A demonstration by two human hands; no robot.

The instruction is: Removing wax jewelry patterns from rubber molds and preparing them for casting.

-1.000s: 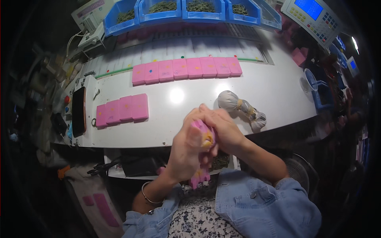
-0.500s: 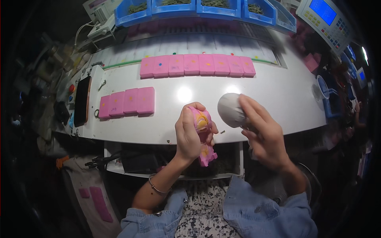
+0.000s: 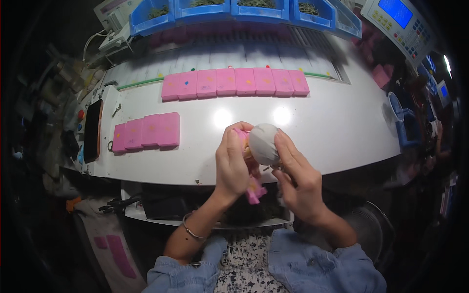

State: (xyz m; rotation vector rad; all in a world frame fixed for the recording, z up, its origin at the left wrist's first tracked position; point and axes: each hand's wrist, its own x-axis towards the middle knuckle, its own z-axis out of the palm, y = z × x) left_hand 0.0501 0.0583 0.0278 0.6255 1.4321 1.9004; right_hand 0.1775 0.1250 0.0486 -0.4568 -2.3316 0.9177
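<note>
Your left hand [image 3: 232,166] has its grip closed around the pink piece [image 3: 254,191], at the front edge of the desk [image 3: 342,136]. Your right hand [image 3: 304,185] grips the grey bundle [image 3: 264,145], overlapping the piece in view; contact cannot be confirmed.

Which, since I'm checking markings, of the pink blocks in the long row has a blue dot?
The second pink block from the left; its blue dot sets it apart, as no other there shows one.
</note>
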